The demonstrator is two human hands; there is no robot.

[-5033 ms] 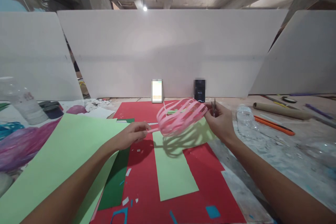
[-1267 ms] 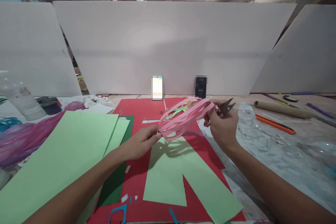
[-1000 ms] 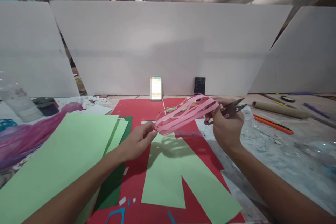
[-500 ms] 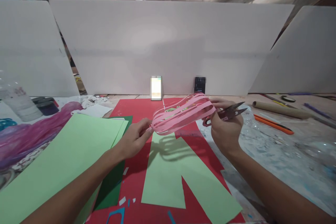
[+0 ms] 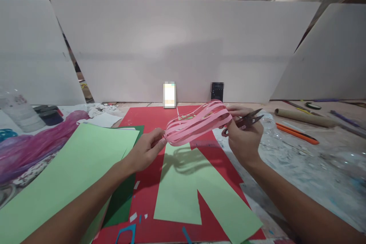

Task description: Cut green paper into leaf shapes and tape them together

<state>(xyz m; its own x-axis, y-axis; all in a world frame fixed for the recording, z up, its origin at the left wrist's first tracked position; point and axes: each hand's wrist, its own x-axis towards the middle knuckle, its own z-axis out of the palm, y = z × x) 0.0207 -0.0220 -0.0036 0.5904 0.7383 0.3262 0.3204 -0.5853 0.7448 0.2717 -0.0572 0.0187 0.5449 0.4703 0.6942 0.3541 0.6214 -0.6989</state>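
A pink paper piece cut into several parallel strips point(image 5: 197, 122) hangs in the air above a red sheet point(image 5: 148, 116). My left hand point(image 5: 145, 151) pinches its near left end. My right hand point(image 5: 243, 137) holds its far right end and also grips small dark thread snips point(image 5: 248, 118), whose blades point right. A light green cut sheet point(image 5: 183, 194) lies on the red sheet beneath the strips.
A large light green sheet point(image 5: 65, 175) lies at the left over dark green paper point(image 5: 121, 206). Purple stringy material point(image 5: 31, 141), a plastic bottle point(image 5: 17, 108), a cardboard tube point(image 5: 304, 117), orange pens point(image 5: 297, 134) and a crushed bottle point(image 5: 270, 126) lie around. White boards point(image 5: 183, 45) wall the table.
The pink strip piece was stretched flatter and turned between my hands. The snips in my right hand swung from upright to pointing right. The light green sheet below shifted earlier.
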